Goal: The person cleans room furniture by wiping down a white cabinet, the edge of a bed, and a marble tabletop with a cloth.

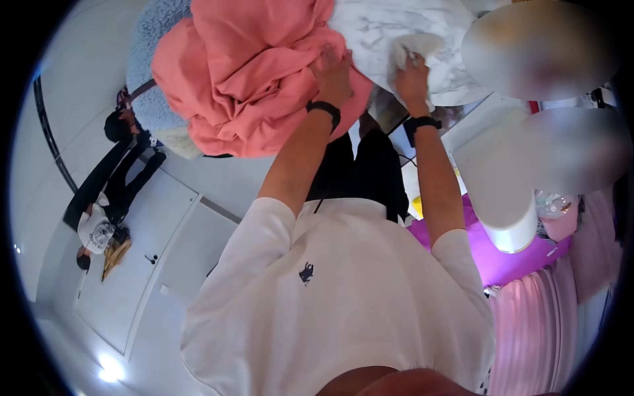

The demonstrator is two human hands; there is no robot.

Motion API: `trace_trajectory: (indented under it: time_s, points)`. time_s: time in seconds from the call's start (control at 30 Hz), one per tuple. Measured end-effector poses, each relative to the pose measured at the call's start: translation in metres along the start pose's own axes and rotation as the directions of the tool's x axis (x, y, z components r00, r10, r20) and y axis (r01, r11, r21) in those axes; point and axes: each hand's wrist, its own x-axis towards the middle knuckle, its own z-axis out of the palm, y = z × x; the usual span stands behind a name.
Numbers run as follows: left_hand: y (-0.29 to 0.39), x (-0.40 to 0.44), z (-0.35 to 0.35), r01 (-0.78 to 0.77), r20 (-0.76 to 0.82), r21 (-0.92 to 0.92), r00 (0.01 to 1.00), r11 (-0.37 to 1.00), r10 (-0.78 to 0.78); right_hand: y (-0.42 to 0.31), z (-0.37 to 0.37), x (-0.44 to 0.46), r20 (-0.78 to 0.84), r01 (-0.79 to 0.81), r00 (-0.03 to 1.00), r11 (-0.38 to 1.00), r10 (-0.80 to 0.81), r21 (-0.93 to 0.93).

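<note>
My left hand (333, 76) lies on a crumpled coral-pink cloth (244, 86), its fingers spread over the folds near the right side of the heap. To the right, my right hand (413, 78) has its fingers bent around a white cloth (422, 47), pressed on the white marble-patterned table (370, 33). The white cloth bunches under and around the fingers, so its full shape is hidden. A dark band circles each wrist.
A blue-grey fluffy seat (150, 59) stands behind the pink cloth. On the right are a white rounded container (508, 231), a purple surface (482, 257) and pink curtains (535, 323). A person (99, 228) is at the left near a white door (142, 264).
</note>
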Motion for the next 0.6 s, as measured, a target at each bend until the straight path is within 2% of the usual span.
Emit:
trace_trajectory:
  time_s: [0.1,0.17,0.23,0.3,0.37,0.47,0.5,0.57,0.6]
  points:
    - [-0.001,0.003,0.014,0.001,-0.019,-0.033,1.0,0.999,-0.001,0.054,-0.021,0.001,-0.153,-0.291,0.945,0.956,0.29,0.015]
    - [-0.001,0.002,0.016,0.005,-0.011,-0.079,1.0,0.997,-0.006,0.071,-0.034,0.004,-0.154,-0.249,0.958,0.968,0.241,-0.036]
    - [-0.005,0.003,0.016,-0.005,0.011,-0.12,1.0,0.993,0.006,0.076,-0.036,0.013,-0.127,-0.438,0.894,0.898,0.429,-0.044]
    - [-0.006,0.003,0.016,-0.021,0.036,-0.155,0.999,0.988,0.027,0.046,-0.035,0.028,-0.093,-0.485,0.872,0.874,0.481,-0.021]
    - [-0.007,0.004,0.013,-0.037,0.071,-0.14,0.996,0.989,0.047,0.018,-0.017,0.049,-0.197,-0.459,0.857,0.879,0.476,0.129]
    - [-0.007,0.002,0.019,-0.044,0.03,-0.17,0.998,0.984,0.05,-0.034,0.011,0.077,0.04,-0.267,0.964,0.946,0.264,0.182]
    - [-0.006,0.002,0.022,-0.056,0.03,-0.173,0.998,0.983,0.063,-0.055,0.01,0.087,0.121,-0.222,0.972,0.955,0.201,0.198]
    - [-0.006,0.006,0.023,0.015,0.143,-0.087,0.99,0.996,-0.003,-0.084,0.004,0.097,0.351,-0.105,0.936,0.976,0.032,0.189]
    - [-0.006,0.006,0.023,0.015,0.139,-0.093,0.99,0.996,-0.002,-0.084,0.001,0.095,0.349,-0.101,0.936,0.978,0.032,0.183]
